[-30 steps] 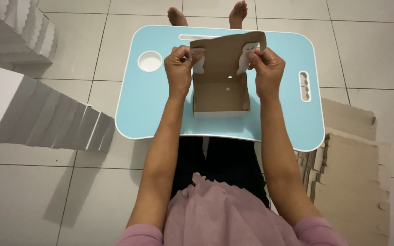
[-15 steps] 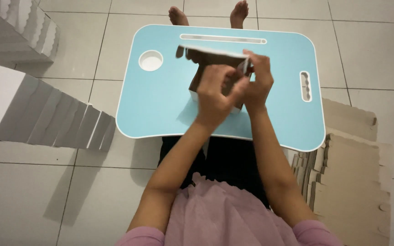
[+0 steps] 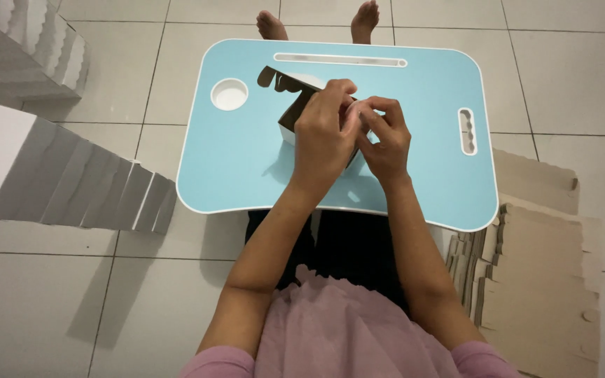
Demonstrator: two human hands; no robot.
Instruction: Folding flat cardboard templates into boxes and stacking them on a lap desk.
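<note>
A small cardboard box (image 3: 293,112), brown inside and white outside, rests on a light blue lap table (image 3: 246,161) over my legs. My left hand (image 3: 325,133) lies over the box and grips its near side. My right hand (image 3: 384,138) pinches a flap of the box right beside the left hand's fingers. Both hands cover most of the box; only its far left corner and a scalloped flap show.
A row of folded white boxes (image 3: 71,182) lies on the tiled floor at left, more at the top left (image 3: 29,42). A stack of flat brown cardboard blanks (image 3: 540,273) sits at right. The table has a round cup recess (image 3: 230,94) and a slotted handle (image 3: 468,131).
The box was held open and upright with one hand on each side; now both hands have come together over it at the table's middle, and the box is turned and mostly covered.
</note>
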